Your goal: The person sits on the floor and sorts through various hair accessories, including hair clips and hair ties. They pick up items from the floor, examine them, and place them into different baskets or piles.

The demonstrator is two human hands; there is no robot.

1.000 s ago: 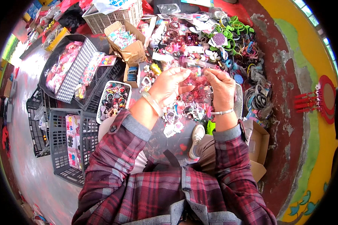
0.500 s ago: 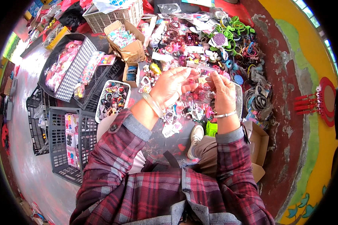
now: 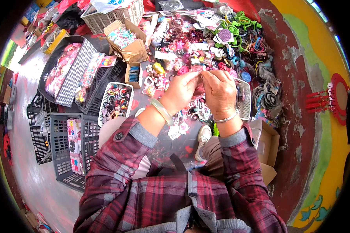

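Observation:
My left hand [image 3: 179, 88], with a pale bangle at its wrist, and my right hand [image 3: 221, 91], with a silver bracelet, meet in front of me. Thumbs and fingers of both are pinched together at the edge of a small clear plastic bag [image 3: 198, 68]. Most of the bag is hidden behind my fingers, and its contents cannot be made out now. Beyond and below the hands spreads a heap of hair accessories [image 3: 190, 46], with bright green headbands [image 3: 237, 29] at its far right.
At the left are a white basket of hair ties [image 3: 116, 101], a grey crate [image 3: 72, 149] and a black bin of pink packets [image 3: 64, 68]. Cardboard boxes [image 3: 125, 37] stand behind. A white basket [image 3: 243, 100] and an open carton [image 3: 266, 145] flank my right arm.
My hands have come together from either side of the bag's top strip, the right one moving left. The bag, spread between them before, is now mostly covered by the fingers.

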